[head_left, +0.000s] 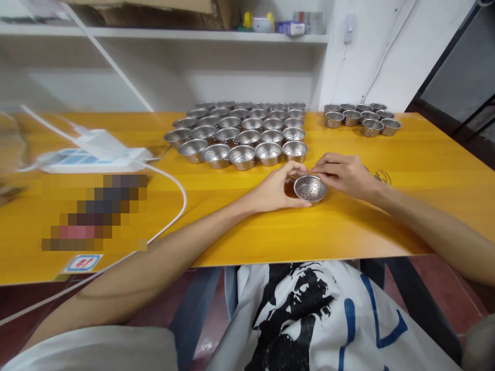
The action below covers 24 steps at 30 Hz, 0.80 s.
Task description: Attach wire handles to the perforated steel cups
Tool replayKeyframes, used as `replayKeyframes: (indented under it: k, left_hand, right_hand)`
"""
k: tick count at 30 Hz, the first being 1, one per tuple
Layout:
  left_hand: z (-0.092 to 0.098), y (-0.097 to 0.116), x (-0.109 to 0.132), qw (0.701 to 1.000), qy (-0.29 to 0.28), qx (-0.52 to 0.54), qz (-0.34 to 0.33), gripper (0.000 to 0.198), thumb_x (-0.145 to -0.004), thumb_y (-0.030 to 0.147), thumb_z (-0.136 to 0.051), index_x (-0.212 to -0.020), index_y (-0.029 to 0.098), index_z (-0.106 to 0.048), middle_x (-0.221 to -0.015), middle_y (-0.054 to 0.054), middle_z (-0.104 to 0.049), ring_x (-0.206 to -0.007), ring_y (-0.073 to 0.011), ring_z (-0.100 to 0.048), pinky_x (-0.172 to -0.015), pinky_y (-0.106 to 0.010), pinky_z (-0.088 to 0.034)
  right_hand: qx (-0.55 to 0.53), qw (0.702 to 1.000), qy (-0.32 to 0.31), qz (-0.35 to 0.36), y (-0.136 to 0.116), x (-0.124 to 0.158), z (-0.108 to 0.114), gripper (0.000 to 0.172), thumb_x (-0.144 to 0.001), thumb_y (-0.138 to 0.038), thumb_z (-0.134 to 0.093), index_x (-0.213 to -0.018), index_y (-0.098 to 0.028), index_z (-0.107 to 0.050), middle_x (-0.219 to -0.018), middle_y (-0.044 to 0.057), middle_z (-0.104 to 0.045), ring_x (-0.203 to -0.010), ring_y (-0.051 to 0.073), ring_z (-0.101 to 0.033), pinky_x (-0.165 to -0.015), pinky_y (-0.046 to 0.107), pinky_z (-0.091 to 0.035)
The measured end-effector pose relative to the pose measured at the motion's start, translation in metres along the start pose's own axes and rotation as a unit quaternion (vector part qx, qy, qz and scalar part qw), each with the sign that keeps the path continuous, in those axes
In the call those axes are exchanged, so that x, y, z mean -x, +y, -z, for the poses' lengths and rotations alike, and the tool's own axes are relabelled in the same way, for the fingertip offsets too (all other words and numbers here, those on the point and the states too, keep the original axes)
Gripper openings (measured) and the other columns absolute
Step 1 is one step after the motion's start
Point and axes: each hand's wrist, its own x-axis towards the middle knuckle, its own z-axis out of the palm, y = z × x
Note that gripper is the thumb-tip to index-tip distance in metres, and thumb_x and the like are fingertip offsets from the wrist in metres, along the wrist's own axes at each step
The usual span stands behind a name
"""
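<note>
A small round metal strainer basket [310,189] with a perforated bottom stands in front of me near the table's front edge. My left hand [279,188] curls round its left side, thumb at the front and fingers at the back rim. At the back right of that rim, the fingers of my right hand [342,172] are pinched together; whatever is between them is too small to make out. Just beyond my right wrist lie some thin metal wire pieces [382,176], partly hidden by the hand.
Rows of similar strainer baskets [242,157] stand behind my hands, with a smaller group [372,128] at the back right. On the left are a white power strip [96,161] and its cable [184,198]. A white shelf [174,34] runs above the yellow table [240,237].
</note>
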Motion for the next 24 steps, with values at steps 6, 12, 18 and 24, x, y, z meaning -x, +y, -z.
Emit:
replayKeyframes:
  k: [6, 12, 18, 24]
  left_hand:
    - [0.0, 0.0, 0.001, 1.0, 0.006, -0.013, -0.01, 0.075, -0.071, 0.039, -0.102, -0.129, 0.025, -0.057, -0.138, -0.012, -0.07, -0.133, -0.0308, -0.071, -0.121, -0.054, -0.053]
    - [-0.001, 0.001, 0.0, 1.0, 0.009, -0.025, -0.007, 0.077, -0.07, 0.042, -0.104, -0.129, 0.025, -0.057, -0.136, -0.012, -0.072, -0.129, -0.0316, -0.073, -0.117, -0.054, -0.055]
    - [-0.008, 0.018, 0.005, 0.997, 0.059, -0.039, 0.015, 0.074, -0.071, 0.048, -0.103, -0.125, 0.025, -0.058, -0.13, -0.011, -0.077, -0.127, -0.0334, -0.074, -0.114, -0.054, -0.054]
    - [-0.005, 0.022, 0.006, 0.998, 0.022, 0.049, 0.018, 0.074, -0.071, 0.043, -0.102, -0.125, 0.026, -0.055, -0.129, -0.009, -0.078, -0.125, -0.0315, -0.076, -0.112, -0.053, -0.055]
  right_hand:
    - [0.001, 1.0, -0.002, -0.001, 0.001, 0.001, 0.002, 0.025, -0.112, -0.026, -0.064, -0.111, -0.025, -0.088, -0.104, 0.008, -0.084, -0.087, 0.02, -0.078, -0.081, 0.033, -0.066]
    - [0.001, 1.0, -0.007, -0.007, 0.002, 0.002, 0.002, 0.025, -0.112, -0.025, -0.063, -0.112, -0.024, -0.089, -0.105, 0.009, -0.084, -0.09, 0.02, -0.08, -0.085, 0.033, -0.067]
    - [-0.012, 1.0, 0.005, -0.019, -0.001, 0.0, 0.005, 0.024, -0.111, -0.026, -0.065, -0.108, -0.025, -0.089, -0.105, 0.008, -0.085, -0.088, 0.019, -0.079, -0.08, 0.032, -0.065]
    - [-0.043, 0.998, 0.024, -0.043, -0.014, -0.006, 0.01, 0.022, -0.109, -0.026, -0.068, -0.106, -0.027, -0.09, -0.102, 0.007, -0.085, -0.084, 0.019, -0.078, -0.075, 0.032, -0.064]
